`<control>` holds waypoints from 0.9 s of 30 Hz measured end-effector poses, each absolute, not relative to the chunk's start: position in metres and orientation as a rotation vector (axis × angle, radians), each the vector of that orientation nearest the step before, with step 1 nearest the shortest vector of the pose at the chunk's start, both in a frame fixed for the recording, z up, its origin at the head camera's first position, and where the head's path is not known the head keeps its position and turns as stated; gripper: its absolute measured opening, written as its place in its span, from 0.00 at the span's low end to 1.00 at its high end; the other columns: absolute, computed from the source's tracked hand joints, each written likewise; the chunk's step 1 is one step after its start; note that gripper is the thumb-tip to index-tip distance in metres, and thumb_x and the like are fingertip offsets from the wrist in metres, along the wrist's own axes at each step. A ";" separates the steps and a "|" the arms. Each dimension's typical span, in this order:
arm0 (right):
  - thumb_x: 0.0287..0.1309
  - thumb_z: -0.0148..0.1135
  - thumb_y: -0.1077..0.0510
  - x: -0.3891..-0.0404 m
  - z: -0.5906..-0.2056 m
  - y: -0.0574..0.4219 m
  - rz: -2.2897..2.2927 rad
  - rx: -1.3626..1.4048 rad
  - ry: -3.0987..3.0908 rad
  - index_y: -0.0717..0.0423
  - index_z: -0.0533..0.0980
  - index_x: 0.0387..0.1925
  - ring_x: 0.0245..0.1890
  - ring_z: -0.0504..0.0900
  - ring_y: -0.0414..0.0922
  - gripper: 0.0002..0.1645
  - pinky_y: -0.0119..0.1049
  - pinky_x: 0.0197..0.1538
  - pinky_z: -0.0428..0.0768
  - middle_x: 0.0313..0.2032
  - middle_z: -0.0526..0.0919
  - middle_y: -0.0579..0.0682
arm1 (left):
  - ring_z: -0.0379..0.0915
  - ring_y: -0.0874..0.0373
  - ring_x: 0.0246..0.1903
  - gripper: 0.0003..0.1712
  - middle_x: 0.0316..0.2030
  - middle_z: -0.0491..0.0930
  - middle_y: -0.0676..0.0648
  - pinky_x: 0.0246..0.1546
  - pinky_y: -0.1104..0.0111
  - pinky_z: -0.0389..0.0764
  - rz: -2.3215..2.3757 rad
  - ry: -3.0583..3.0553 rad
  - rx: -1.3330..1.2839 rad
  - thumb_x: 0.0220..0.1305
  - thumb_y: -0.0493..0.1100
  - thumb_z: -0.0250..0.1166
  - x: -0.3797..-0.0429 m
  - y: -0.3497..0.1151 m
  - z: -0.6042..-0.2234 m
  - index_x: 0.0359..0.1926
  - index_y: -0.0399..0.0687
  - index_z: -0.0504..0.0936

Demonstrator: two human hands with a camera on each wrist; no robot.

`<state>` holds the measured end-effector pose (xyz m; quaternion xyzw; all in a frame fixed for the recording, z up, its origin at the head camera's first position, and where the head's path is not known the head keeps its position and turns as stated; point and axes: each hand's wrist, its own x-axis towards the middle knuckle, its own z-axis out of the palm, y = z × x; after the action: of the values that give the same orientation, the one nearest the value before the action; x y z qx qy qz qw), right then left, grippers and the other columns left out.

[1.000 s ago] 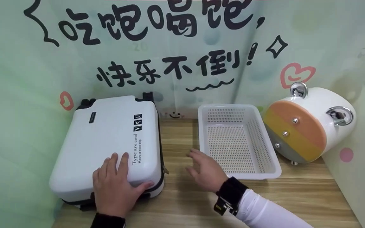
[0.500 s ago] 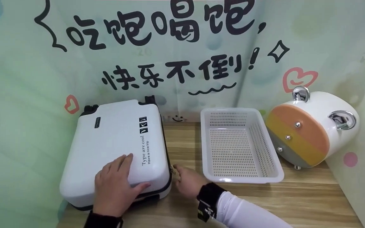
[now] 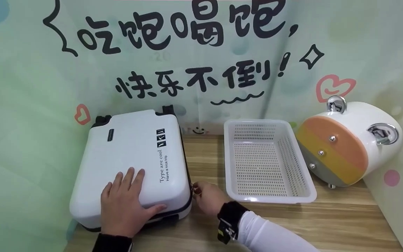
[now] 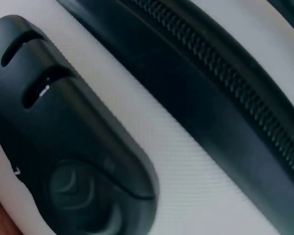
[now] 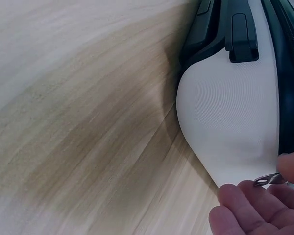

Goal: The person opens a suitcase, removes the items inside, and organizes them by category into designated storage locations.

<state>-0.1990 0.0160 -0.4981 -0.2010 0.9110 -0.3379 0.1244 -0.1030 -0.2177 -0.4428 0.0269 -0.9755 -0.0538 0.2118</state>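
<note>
A white hard-shell suitcase (image 3: 133, 150) lies flat on the wooden table at the left. On its near edge my left hand (image 3: 122, 203) rests with fingers spread over the lid. Its thumb lies toward the right corner. At the near right corner, my right hand (image 3: 208, 196) pinches a metal zipper pull (image 5: 268, 179) between thumb and fingers. In the left wrist view, a black combination lock (image 4: 78, 132) sits beside the zipper (image 4: 225, 73). The zipper teeth look closed there. Most of the left hand is out of that view.
A white perforated plastic basket (image 3: 270, 199) stands right of the suitcase. Farther right, a white drum-shaped container (image 3: 380, 154) with a striped orange, yellow and grey face leans by the wall. A printed curtain (image 3: 194, 105) hangs behind.
My right hand has moved left from beside the basket to the suitcase corner and taken hold of the zipper pull. The left hand stays on the lid. The head view has shifted slightly.
</note>
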 end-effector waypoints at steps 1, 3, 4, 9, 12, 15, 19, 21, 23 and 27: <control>0.66 0.60 0.57 -0.200 -0.498 0.016 -0.984 -0.585 2.670 0.53 0.79 0.53 0.46 0.82 0.46 0.15 0.43 0.50 0.79 0.44 0.85 0.48 | 0.57 0.35 0.66 0.71 0.67 0.66 0.37 0.59 0.36 0.55 -0.151 -2.704 0.076 0.30 0.90 0.59 -0.103 -0.217 -0.443 0.68 0.48 0.70; 0.65 0.60 0.57 -0.201 -0.499 0.016 -0.993 -0.583 2.696 0.52 0.80 0.48 0.43 0.83 0.46 0.12 0.42 0.48 0.79 0.41 0.85 0.47 | 0.57 0.35 0.65 0.70 0.66 0.67 0.37 0.59 0.36 0.56 -0.154 -2.692 0.076 0.30 0.90 0.59 -0.104 -0.215 -0.444 0.68 0.48 0.71; 0.65 0.61 0.57 -0.202 -0.499 0.017 -1.001 -0.581 2.704 0.52 0.81 0.46 0.42 0.83 0.45 0.10 0.42 0.47 0.79 0.40 0.85 0.46 | 0.58 0.36 0.65 0.70 0.66 0.67 0.37 0.59 0.36 0.56 -0.156 -2.691 0.079 0.30 0.90 0.59 -0.104 -0.214 -0.444 0.68 0.48 0.71; 0.62 0.65 0.58 -0.204 -0.499 0.018 -1.050 -0.580 2.754 0.52 0.81 0.37 0.32 0.81 0.42 0.03 0.38 0.39 0.79 0.30 0.83 0.43 | 0.58 0.36 0.65 0.69 0.66 0.67 0.37 0.58 0.36 0.56 -0.169 -2.702 0.093 0.31 0.89 0.60 -0.103 -0.212 -0.444 0.68 0.47 0.71; 0.59 0.67 0.59 -0.204 -0.499 0.020 -1.061 -0.626 2.780 0.52 0.81 0.31 0.28 0.80 0.42 0.02 0.38 0.36 0.79 0.26 0.82 0.41 | 0.57 0.36 0.66 0.70 0.67 0.67 0.36 0.58 0.36 0.56 -0.177 -2.725 0.107 0.32 0.89 0.59 -0.101 -0.211 -0.443 0.69 0.47 0.70; 0.58 0.67 0.61 -0.202 -0.497 0.023 -1.040 -0.701 2.791 0.50 0.81 0.27 0.27 0.79 0.41 0.05 0.37 0.35 0.78 0.24 0.81 0.40 | 0.57 0.35 0.66 0.70 0.67 0.66 0.36 0.58 0.35 0.55 -0.179 -2.741 0.115 0.33 0.89 0.58 -0.100 -0.210 -0.443 0.69 0.46 0.69; 0.57 0.65 0.62 -0.197 -0.493 0.028 -0.987 -0.768 2.779 0.51 0.79 0.25 0.26 0.78 0.40 0.06 0.36 0.31 0.77 0.23 0.79 0.38 | 0.59 0.37 0.65 0.69 0.66 0.68 0.37 0.57 0.37 0.58 -0.163 -2.711 0.099 0.33 0.89 0.58 -0.100 -0.211 -0.444 0.68 0.47 0.71; 0.58 0.64 0.61 -0.194 -0.491 0.030 -0.960 -0.777 2.766 0.51 0.78 0.25 0.25 0.77 0.40 0.07 0.36 0.29 0.77 0.22 0.77 0.37 | 0.61 0.37 0.64 0.69 0.65 0.69 0.37 0.56 0.37 0.60 -0.151 -2.693 0.096 0.33 0.89 0.58 -0.100 -0.211 -0.446 0.68 0.47 0.71; 0.58 0.64 0.61 -0.191 -0.490 0.031 -0.949 -0.769 2.746 0.49 0.77 0.24 0.24 0.76 0.39 0.08 0.35 0.28 0.76 0.21 0.76 0.37 | 0.62 0.38 0.64 0.69 0.65 0.70 0.38 0.55 0.37 0.61 -0.141 -2.683 0.098 0.33 0.89 0.57 -0.099 -0.210 -0.446 0.68 0.46 0.71; 0.56 0.64 0.61 -0.184 -0.489 0.031 -0.943 -0.733 2.714 0.46 0.75 0.21 0.22 0.74 0.38 0.11 0.35 0.27 0.75 0.19 0.75 0.37 | 0.62 0.37 0.64 0.69 0.65 0.69 0.37 0.55 0.37 0.61 -0.133 -2.690 0.107 0.34 0.90 0.57 -0.098 -0.209 -0.447 0.68 0.45 0.71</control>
<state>-0.1845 0.0312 -0.4889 -0.2462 0.9117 -0.3169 0.0879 -0.0977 -0.2094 -0.4470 0.0387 -0.9733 -0.0480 0.2213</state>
